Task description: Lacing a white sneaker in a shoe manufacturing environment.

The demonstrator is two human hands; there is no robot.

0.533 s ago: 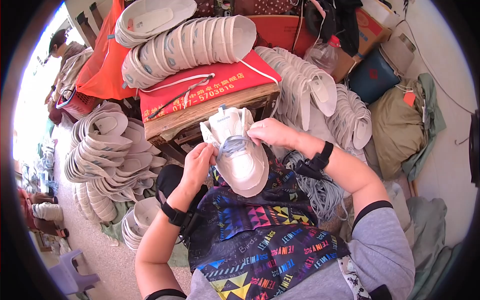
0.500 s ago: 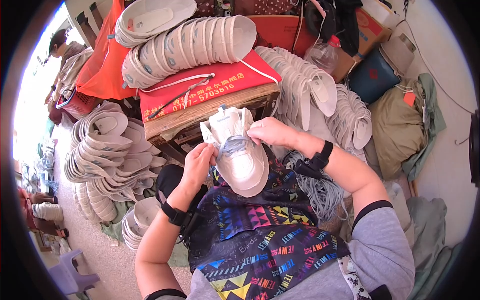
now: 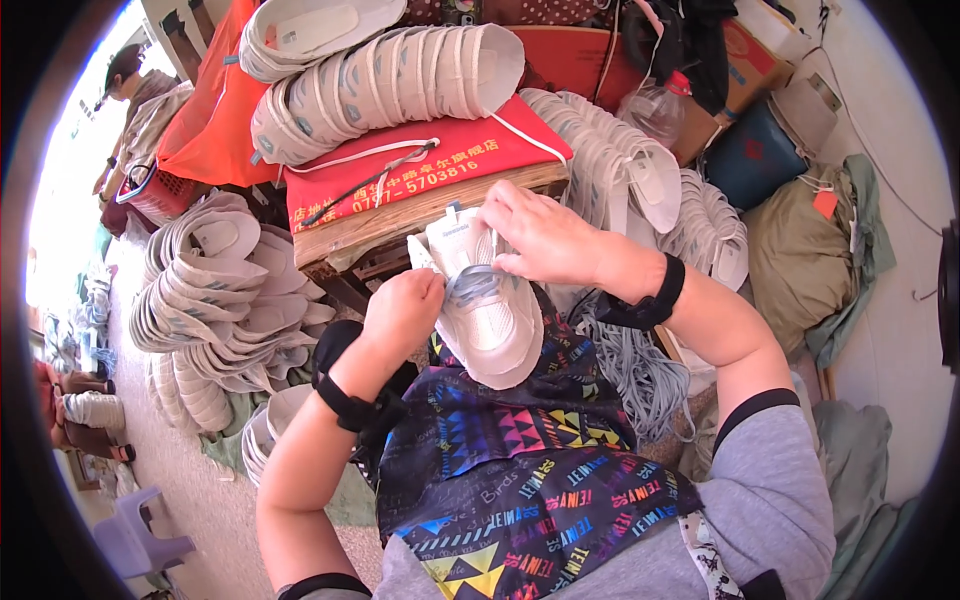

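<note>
A white shoe upper lies toe toward me over my apron, its tongue pointing at the wooden stool. A grey-blue shoelace crosses the lower part of its lacing. On the left edge of the upper, my left hand is closed in a pinch at the lace's left side; its fingertips hide what they hold there. My right hand grips the right eyelet edge beside the tongue, thumb low and fingers higher up. Any lace end in that hand is hidden.
A wooden stool with a red cloth bears stacked shoe uppers. More uppers are piled on the floor at left, others at right. A bundle of grey laces hangs beside my right thigh. A purple stool stands lower left.
My right hand has moved up and inward over the right eyelet edge, its fingers nearer the tongue. My left hand has shifted slightly up and its fingers have curled tighter.
</note>
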